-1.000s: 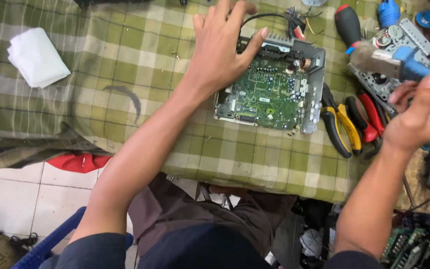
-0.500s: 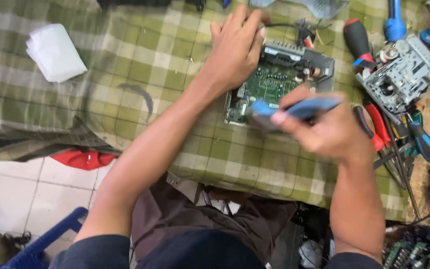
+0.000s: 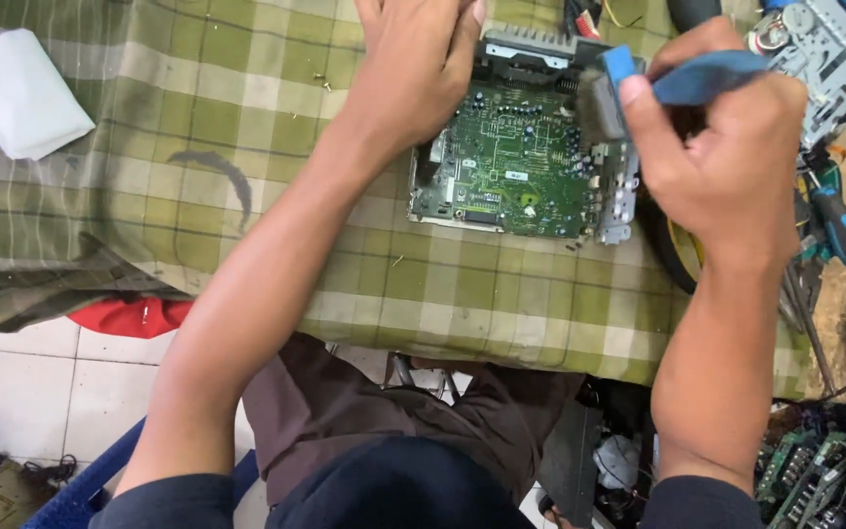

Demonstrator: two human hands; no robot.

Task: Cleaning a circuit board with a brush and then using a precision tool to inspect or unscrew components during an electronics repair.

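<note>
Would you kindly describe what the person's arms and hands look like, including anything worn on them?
Both forearms are bare from above the elbow down. Dark sleeves are pushed up on the upper arms. The left hand and right hand wear no gloves, and no rings, watch or bracelets show. No markings are visible on either arm.

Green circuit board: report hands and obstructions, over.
Left hand pressing the green circuit board in its metal chassis. Right hand gripping a blue-handled brush over its right edge. Nothing obstructing.

hands (image 3: 560, 108), circuit board (image 3: 506, 171), blue brush (image 3: 682, 78)
</note>
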